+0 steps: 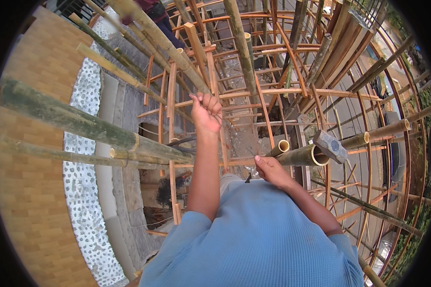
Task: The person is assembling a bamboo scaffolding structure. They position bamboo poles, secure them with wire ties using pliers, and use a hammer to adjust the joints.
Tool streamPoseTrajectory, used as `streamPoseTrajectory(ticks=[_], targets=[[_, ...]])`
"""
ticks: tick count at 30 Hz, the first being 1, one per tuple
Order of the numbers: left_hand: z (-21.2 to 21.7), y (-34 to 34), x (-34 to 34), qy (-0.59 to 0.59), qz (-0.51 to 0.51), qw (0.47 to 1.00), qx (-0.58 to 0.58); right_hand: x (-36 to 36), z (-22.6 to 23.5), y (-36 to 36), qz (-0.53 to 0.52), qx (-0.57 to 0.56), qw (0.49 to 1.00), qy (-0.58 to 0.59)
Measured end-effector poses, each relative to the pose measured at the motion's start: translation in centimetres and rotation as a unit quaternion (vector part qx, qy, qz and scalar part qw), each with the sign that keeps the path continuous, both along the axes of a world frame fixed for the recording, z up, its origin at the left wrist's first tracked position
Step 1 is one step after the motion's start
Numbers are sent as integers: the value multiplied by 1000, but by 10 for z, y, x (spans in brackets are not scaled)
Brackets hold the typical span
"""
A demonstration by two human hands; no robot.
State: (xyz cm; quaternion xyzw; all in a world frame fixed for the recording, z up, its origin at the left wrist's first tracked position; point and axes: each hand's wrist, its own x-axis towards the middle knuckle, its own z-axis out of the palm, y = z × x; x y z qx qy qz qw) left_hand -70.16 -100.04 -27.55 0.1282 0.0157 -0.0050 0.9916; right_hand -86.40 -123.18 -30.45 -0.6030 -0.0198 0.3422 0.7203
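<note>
My left hand [207,114] is raised in front of me with its fingers curled in, beside a thick bamboo pole [191,69] that slants down toward it. What those fingers hold, if anything, is too small to make out. Lower and to the right, my right hand [274,172] is closed with the thumb pressed on the fingers; what lies in it is hidden. The cut end of a bamboo pole [299,157] is next to this hand. Just right of that end is a grey metal hammer head [330,146], apart from both hands.
Bamboo poles and reddish wooden slats [264,112] form a lattice, with ground far below. On the left, a large green bamboo [76,119] crosses a speckled white ledge [81,191] beside a wood-patterned floor [38,205]. Another person [162,19] is at the top.
</note>
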Motion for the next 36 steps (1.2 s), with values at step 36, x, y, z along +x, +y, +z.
streamPoseTrajectory(ticks=[36], targets=[[90, -21, -38, -150, -18, 986, -68, 6, 19, -27, 188, 96, 977, -16]])
